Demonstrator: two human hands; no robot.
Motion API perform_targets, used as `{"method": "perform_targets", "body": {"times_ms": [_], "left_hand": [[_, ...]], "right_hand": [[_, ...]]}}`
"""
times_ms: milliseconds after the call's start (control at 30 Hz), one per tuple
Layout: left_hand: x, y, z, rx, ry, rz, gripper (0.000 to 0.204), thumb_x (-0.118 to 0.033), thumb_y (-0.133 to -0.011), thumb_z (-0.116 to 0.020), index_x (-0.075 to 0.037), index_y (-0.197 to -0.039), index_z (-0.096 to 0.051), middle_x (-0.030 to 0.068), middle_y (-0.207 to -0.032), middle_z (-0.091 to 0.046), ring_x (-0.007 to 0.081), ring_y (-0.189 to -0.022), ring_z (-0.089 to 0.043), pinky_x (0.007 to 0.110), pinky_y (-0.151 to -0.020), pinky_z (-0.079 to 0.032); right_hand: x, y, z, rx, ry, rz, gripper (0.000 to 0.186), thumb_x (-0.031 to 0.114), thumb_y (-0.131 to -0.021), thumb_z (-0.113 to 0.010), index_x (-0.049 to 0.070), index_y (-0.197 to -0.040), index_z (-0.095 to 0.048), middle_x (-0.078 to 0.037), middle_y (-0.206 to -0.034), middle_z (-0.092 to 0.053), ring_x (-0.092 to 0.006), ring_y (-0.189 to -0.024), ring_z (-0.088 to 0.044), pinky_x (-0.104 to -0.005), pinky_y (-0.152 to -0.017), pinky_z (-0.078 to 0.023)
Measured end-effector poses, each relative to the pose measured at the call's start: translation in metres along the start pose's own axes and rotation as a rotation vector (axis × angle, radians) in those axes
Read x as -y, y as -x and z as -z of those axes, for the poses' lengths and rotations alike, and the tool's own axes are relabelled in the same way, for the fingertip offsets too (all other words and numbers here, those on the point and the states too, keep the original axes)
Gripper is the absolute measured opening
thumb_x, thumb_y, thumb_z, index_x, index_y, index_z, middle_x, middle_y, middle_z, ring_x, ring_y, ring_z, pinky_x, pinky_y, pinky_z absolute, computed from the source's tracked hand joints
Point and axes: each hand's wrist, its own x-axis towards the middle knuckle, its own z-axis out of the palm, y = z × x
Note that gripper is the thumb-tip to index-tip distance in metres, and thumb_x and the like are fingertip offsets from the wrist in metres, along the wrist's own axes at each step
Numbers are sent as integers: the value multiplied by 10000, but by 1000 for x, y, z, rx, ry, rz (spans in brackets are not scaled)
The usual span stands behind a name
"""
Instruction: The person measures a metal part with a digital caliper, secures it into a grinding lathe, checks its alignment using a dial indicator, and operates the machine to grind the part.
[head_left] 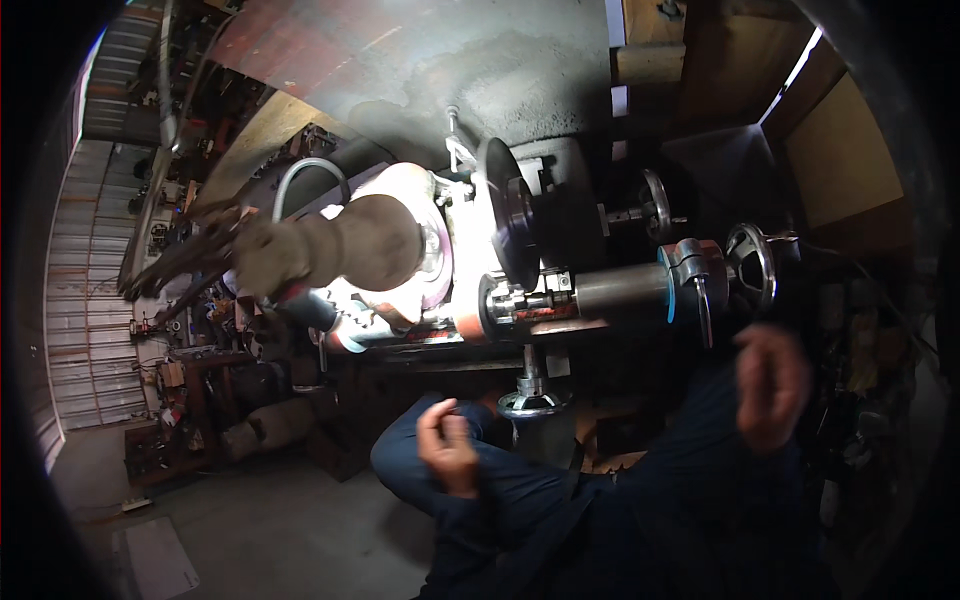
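My left hand (447, 447) hovers over my left thigh, its fingers loosely bent, with a gap to the thumb and nothing visible in it. To the right, my right hand (772, 388) is raised below a chrome handwheel (752, 265); motion smears its fingers, so its grip cannot be read. Neither hand touches the machine in front of me. On that machine a brown, stepped round part (335, 248) juts out to the left, blurred. A dark disc (505, 215) stands upright at the middle, beside a thick steel cylinder (620, 288) with a clamp lever (703, 310).
A small handwheel (533, 400) sticks out low, close to my left knee. Another handwheel (655, 203) sits farther back. A grey hose (308, 170) arches behind the brown part. Cluttered shelving (205, 370) stands at the left, near a corrugated metal wall (100, 330).
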Motion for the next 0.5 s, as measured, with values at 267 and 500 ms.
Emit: {"method": "perform_targets", "body": {"times_ms": [267,500], "left_hand": [[5,37,-65,428,-414,87,642,-25,-718,-748,71,-1303,-502,264,-1323,-556,420,-1249,-539,431,-1077,-420],[13,28,-86,266,-407,241,474,-2,-721,-741,11,-1182,-629,200,-1114,-710,359,-1034,-697,389,-913,-535]], "right_hand": [[-54,-75,-23,-310,-46,111,457,235,-1041,-457,-76,-1370,-520,-195,-1290,-618,-259,-1150,-612,-323,-962,-479],[-65,-73,-32,-339,177,277,480,226,-1066,-356,-131,-1340,-522,-270,-1296,-617,-337,-1174,-644,-377,-987,-532]]}}
